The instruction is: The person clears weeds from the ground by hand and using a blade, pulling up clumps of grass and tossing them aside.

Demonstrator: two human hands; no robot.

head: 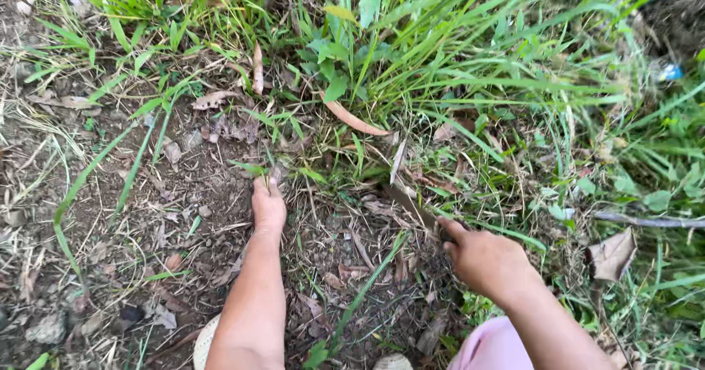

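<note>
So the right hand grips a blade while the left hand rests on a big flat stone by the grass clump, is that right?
Not quite. In the head view the left hand is down among grass stems and bare soil at the edge of the grass clump, not on a stone. The rest holds: the right hand grips a dark blade that points into the clump's base.

Bare forearms [253,296], pink garment [492,344] at the knee.
</note>
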